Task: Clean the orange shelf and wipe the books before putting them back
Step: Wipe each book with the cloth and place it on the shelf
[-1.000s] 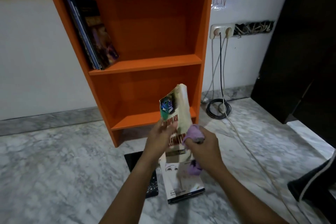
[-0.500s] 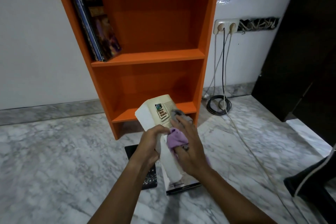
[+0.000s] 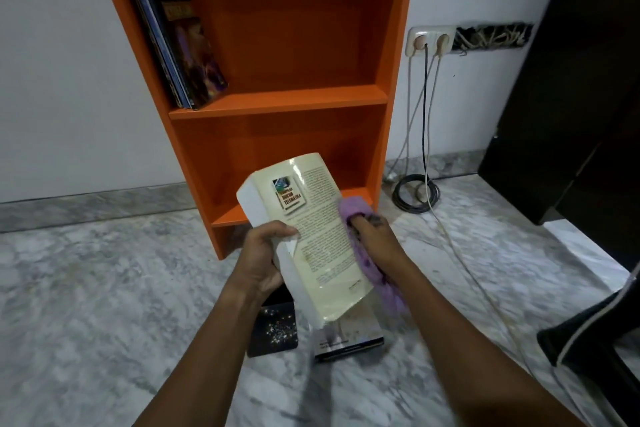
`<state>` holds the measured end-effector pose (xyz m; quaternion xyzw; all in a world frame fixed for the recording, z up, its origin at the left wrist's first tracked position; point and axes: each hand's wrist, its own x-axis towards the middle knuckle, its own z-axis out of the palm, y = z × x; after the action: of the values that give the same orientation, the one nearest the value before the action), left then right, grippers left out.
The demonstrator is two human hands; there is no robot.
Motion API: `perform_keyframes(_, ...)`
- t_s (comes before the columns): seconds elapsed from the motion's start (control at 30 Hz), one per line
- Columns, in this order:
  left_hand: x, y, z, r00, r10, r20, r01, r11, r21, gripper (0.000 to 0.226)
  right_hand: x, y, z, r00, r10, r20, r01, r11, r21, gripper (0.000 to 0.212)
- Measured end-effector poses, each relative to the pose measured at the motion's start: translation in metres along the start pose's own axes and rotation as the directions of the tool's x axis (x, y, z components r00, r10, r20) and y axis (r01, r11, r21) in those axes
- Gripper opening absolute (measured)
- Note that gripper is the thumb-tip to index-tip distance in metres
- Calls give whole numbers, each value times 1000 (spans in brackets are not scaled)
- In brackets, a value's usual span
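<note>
— Where is our book?
— We hold the cream book [image 3: 311, 229] up in front of the orange shelf [image 3: 277, 100], low by its bottom compartment. Our left hand [image 3: 263, 260] curls round its left side. Our right hand [image 3: 374, 239] clutches the purple cloth [image 3: 356, 210] against its right edge.
— And around us?
— Two books [image 3: 275, 329] lie beneath on the marble floor [image 3: 104, 288]. The leaning books [image 3: 180, 38] rest in the shelf's upper left.

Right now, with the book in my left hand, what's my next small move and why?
Probably sweep the purple cloth leftward across the cream book: the right hand holds it at the cover's right edge, while the left hand grips the book steady.
</note>
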<state>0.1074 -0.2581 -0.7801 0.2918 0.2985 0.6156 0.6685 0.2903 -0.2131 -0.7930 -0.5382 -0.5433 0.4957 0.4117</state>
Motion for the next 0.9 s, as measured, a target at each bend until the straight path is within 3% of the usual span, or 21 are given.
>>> perform_keyframes(0.1, 7, 16, -15, 998, -27, 55, 30, 998, -58, 58, -8, 16, -13, 939, 254, 231, -298, 937, 180, 21)
perform_keyframes(0.17, 12, 17, -18, 997, -45, 62, 50, 995, -81, 65, -5, 19, -15, 933, 240, 270, -311, 913, 264, 20)
perform_keyframes(0.23, 15, 18, -14, 998, -64, -1, 64, 996, -65, 66, 3, 17, -16, 965, 92, 246, -164, 943, 290, 14)
perform_keyframes(0.3, 19, 21, -4, 988, -27, -154, 51, 987, 151, 56, 7, 13, -12, 982, 4, 188, -67, 942, 330, 28)
perform_keyframes(0.33, 20, 22, 3, 963, 29, -269, 64, 941, 332, 53, 7, 12, -8, 992, -47, 116, 9, 951, 309, 24)
perform_keyframes(0.4, 21, 17, 15, 836, 260, -483, 150, 739, 657, 69, 5, 10, 0, 983, -173, -60, 182, 965, 192, 9)
perform_keyframes(0.43, 18, 16, 25, 787, 382, -484, 162, 630, 760, 70, 4, 7, 8, 957, -264, -119, 276, 956, 104, 6)
perform_keyframes(0.47, 18, 10, 35, 788, 436, -434, 149, 549, 822, 65, -1, 7, 14, 918, -361, -161, 364, 931, -13, 8)
perform_keyframes(0.5, 17, 7, 45, 831, 406, -380, 119, 538, 835, 58, -4, 7, 21, 873, -448, -194, 427, 893, -141, 9)
perform_keyframes(0.57, 18, 4, 56, 928, 228, -296, 59, 692, 719, 64, -10, 9, 34, 792, -578, -197, 512, 804, -301, 16)
perform_keyframes(0.63, 20, 9, 54, 954, 173, -245, 13, 792, 611, 84, -16, 11, 42, 715, -684, -141, 596, 703, -389, 22)
perform_keyframes(0.67, 24, 13, 49, 946, 188, -266, -2, 821, 571, 83, -19, 11, 45, 685, -722, -97, 635, 657, -406, 23)
perform_keyframes(0.73, 28, 21, 37, 927, 183, -328, -11, 886, 463, 57, -21, 9, 47, 659, -752, 13, 701, 608, -372, 35)
perform_keyframes(0.8, 28, 26, 28, 941, 135, -311, -14, 932, 363, 32, -20, 4, 47, 670, -731, 130, 733, 625, -269, 59)
perform_keyframes(0.9, 21, 39, 28, 975, 96, -203, -8, 919, 395, 6, -12, -11, 43, 816, -572, 78, 577, 807, -127, 62)
